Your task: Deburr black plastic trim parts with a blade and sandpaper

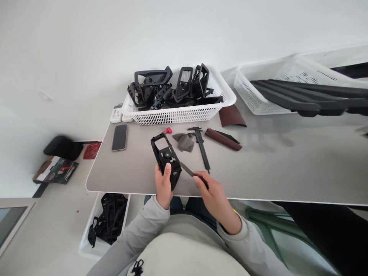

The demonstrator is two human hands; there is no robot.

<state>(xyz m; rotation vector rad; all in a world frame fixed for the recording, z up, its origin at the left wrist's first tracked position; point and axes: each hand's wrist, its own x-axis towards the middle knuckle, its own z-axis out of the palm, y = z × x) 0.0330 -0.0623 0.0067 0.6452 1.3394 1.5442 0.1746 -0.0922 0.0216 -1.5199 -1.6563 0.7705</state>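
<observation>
My left hand [163,185] grips the lower end of a black plastic part [167,155], thumb on its face, tilted above the table's front edge. The part has a rectangular opening at its upper end. In my right hand [212,195] is a thin flat file [188,169], whose tip is at the right edge of the part. Beyond the part lie a crumpled grey cloth [184,142] and a small red object [168,130]. A dark caliper [202,148] rests to the right, beside a rolled brown sheet [223,139].
A white basket [178,116] of black parts stands at the back. Another white basket [253,94] at right holds long black pieces. A phone [119,137] lies left on the table [129,176]. A floor bin [86,243] holds black parts; a green chair frame [270,222] stands below right.
</observation>
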